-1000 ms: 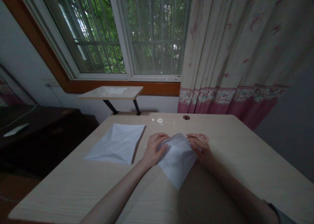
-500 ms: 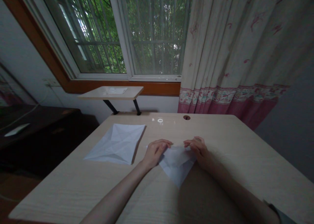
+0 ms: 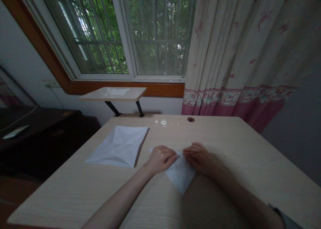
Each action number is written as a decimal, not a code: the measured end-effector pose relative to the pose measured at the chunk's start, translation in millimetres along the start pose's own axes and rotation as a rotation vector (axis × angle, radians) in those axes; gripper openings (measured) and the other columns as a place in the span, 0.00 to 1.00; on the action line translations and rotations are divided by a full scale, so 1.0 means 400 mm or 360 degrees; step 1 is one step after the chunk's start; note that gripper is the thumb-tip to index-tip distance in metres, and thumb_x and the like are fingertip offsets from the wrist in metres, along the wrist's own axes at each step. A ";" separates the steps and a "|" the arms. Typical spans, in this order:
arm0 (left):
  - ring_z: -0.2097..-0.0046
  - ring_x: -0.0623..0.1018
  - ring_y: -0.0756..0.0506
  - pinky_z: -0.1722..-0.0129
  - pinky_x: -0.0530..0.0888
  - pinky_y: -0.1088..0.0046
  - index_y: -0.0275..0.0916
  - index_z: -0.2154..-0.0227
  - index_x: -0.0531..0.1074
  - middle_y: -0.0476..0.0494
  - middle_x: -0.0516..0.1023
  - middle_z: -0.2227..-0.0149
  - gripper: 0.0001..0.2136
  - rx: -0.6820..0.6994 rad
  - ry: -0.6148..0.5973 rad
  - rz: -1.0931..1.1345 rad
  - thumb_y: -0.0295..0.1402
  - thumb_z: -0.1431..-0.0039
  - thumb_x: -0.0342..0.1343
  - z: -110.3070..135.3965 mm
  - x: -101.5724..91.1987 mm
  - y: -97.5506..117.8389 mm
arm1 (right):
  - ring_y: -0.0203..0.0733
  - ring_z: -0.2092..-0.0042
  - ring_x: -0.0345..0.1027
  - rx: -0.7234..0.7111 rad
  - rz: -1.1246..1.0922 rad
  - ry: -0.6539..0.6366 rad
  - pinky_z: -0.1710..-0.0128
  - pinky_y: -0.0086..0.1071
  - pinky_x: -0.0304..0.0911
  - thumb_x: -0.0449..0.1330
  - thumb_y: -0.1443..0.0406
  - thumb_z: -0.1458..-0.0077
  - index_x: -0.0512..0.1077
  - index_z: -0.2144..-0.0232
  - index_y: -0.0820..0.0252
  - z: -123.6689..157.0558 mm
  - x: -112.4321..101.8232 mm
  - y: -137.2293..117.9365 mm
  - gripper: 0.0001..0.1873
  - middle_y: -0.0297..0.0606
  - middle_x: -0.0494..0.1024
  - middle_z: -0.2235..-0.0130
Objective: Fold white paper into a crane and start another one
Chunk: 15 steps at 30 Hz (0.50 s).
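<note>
Pinched at thumb and fingertips, two bare hands, the left hand [image 3: 162,159] and the right hand [image 3: 202,161], are closed on the far part of one white folded sheet of thin paper [image 3: 181,178], which lies between them, one corner pointing near. To its left, apart, lies one white creased four-sided paper piece [image 3: 119,148]. Both papers rest on one pale wood-grain desk [image 3: 220,135] with one round brown inset [image 3: 191,120] at its far edge. Far left, two slanted black legs [image 3: 112,108] carry one small pale raised shelf [image 3: 94,95].
</note>
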<state>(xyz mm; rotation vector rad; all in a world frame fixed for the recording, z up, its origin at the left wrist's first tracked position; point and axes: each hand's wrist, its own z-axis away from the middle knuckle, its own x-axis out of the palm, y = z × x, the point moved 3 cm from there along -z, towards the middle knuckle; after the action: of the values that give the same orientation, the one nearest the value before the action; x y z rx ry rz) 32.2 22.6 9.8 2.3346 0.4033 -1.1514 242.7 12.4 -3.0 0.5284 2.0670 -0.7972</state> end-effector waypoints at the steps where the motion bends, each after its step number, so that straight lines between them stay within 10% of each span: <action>1: 0.65 0.82 0.47 0.61 0.74 0.71 0.40 0.67 0.78 0.46 0.83 0.68 0.15 0.0013 -0.0029 -0.0020 0.36 0.31 0.47 0.000 0.002 0.000 | 0.42 0.55 0.73 -0.0001 0.0005 -0.0020 0.42 0.49 0.55 0.53 0.63 0.35 0.77 0.59 0.53 -0.001 0.003 0.001 0.13 0.37 0.82 0.56; 15: 0.62 0.81 0.45 0.57 0.75 0.68 0.41 0.64 0.78 0.45 0.83 0.66 0.12 -0.0085 -0.0189 -0.0258 0.33 0.34 0.49 -0.002 0.020 -0.012 | 0.44 0.48 0.71 0.0039 0.0333 -0.0156 0.41 0.46 0.57 0.52 0.63 0.35 0.74 0.49 0.54 0.000 0.027 0.005 0.16 0.39 0.79 0.49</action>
<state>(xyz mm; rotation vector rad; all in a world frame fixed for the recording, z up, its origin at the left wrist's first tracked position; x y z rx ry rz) 35.5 27.4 2.3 2.2075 0.5815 -1.3304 237.9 14.7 -12.8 0.6930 1.8786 -0.7111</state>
